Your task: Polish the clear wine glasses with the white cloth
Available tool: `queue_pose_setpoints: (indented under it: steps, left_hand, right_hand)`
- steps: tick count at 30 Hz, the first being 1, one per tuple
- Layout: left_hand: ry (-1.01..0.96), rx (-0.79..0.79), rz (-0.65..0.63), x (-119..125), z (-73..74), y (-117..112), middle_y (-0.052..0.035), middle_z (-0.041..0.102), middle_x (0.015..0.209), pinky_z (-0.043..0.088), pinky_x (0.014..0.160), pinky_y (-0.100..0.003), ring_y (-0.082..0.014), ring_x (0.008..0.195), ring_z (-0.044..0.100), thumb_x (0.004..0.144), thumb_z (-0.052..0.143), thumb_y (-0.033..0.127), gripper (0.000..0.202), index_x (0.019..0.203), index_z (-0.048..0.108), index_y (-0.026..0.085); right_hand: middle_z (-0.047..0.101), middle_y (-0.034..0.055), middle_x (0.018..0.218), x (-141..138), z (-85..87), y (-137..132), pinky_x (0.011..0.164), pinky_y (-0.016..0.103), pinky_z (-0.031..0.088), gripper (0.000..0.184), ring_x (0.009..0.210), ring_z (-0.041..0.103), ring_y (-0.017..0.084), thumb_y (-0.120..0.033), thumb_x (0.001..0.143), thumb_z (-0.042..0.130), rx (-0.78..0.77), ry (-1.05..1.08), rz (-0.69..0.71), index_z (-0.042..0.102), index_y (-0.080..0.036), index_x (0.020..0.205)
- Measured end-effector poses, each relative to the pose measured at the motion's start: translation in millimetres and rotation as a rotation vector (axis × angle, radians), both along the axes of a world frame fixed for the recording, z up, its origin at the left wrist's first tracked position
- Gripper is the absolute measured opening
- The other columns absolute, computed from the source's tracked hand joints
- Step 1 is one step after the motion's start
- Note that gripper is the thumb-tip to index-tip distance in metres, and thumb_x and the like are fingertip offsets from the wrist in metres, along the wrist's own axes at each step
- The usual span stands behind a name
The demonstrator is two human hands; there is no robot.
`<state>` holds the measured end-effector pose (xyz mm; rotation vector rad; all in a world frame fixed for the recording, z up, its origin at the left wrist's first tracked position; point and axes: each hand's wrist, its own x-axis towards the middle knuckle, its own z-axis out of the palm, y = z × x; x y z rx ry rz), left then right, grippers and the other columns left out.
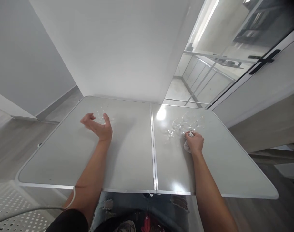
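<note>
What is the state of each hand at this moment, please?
Left hand: open, fingers curled, next to a clear glass, not gripping it.
Right hand: closed on a white cloth, beside the wine glasses.

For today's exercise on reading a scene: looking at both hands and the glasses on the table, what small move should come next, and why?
Probably close the left hand around the clear glass just beyond it. The fingers are open and curled towards that glass without gripping it, while the right hand already holds a white cloth beside the lying glasses on the table.
</note>
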<state>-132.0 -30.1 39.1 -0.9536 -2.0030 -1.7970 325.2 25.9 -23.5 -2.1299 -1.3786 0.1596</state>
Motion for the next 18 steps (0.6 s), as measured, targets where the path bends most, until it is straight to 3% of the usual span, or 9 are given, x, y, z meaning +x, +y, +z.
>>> queue_pose_setpoints:
  steps: [3, 6, 9, 11, 14, 18]
  left_hand:
    - [0.006, -0.094, 0.069, -16.1, -4.2, 6.3, -0.0168, 0.044, 0.135, 0.035, 0.11, -0.053, -0.0308, 0.121, 0.05, 0.069, 0.085, 0.042, 0.089, 0.136, 0.031, 0.019]
    - [-0.042, -0.166, 0.018, -26.0, -20.2, 15.0, -0.0215, 0.043, 0.142, 0.036, 0.112, -0.051, -0.0338, 0.129, 0.049, 0.063, 0.09, 0.043, 0.103, 0.14, 0.029, 0.016]
    - [-0.107, -0.222, -0.069, -33.4, -36.5, 21.1, -0.0236, 0.049, 0.142, 0.039, 0.111, -0.047, -0.0328, 0.129, 0.053, 0.072, 0.085, 0.038, 0.091, 0.14, 0.031, 0.014]
    - [-0.11, -0.234, -0.116, -36.0, -40.3, 22.0, -0.0205, 0.058, 0.134, 0.039, 0.111, -0.046, -0.0308, 0.126, 0.057, 0.08, 0.079, 0.035, 0.076, 0.138, 0.036, 0.014]
    - [-0.018, -0.16, -0.184, -30.4, -35.1, 20.0, -0.0136, 0.066, 0.124, 0.042, 0.108, -0.042, -0.0255, 0.118, 0.063, 0.085, 0.074, 0.032, 0.062, 0.136, 0.042, 0.017]
    - [0.145, -0.073, -0.361, 0.6, -26.4, 16.2, -0.0076, 0.069, 0.116, 0.053, 0.087, -0.031, -0.0151, 0.085, 0.069, 0.084, 0.077, 0.037, 0.063, 0.137, 0.045, 0.021]
  right_hand:
    - [0.077, 0.0165, 0.09, 0.3, -0.3, 0.2, 0.075, 0.037, 0.048, 0.033, 0.082, 0.068, 0.031, -0.044, 0.075, 0.06, -0.012, 0.004, 0.004, 0.078, -0.018, 0.085]
    - [0.077, 0.0154, 0.087, 3.7, -3.1, 1.4, 0.074, 0.037, 0.048, 0.032, 0.08, 0.068, 0.03, -0.045, 0.074, 0.062, 0.002, 0.025, 0.022, 0.078, -0.019, 0.085]
    - [0.076, 0.013, 0.086, 7.5, -5.9, 2.1, 0.074, 0.036, 0.048, 0.034, 0.079, 0.067, 0.029, -0.045, 0.071, 0.066, 0.023, 0.056, 0.045, 0.076, -0.019, 0.09]
    - [0.075, 0.0119, 0.089, 9.4, -7.1, 2.0, 0.077, 0.036, 0.048, 0.041, 0.081, 0.066, 0.028, -0.047, 0.069, 0.069, 0.027, 0.071, 0.049, 0.075, -0.019, 0.099]
    - [0.071, 0.0122, 0.098, 11.5, -8.1, 1.7, 0.083, 0.038, 0.048, 0.057, 0.09, 0.064, 0.028, -0.052, 0.065, 0.074, 0.035, 0.075, 0.043, 0.069, -0.018, 0.11]
    - [0.066, 0.012, 0.103, 14.4, -6.8, 0.9, 0.086, 0.038, 0.047, 0.064, 0.094, 0.06, 0.028, -0.059, 0.059, 0.078, 0.02, 0.097, 0.039, 0.062, -0.017, 0.105]
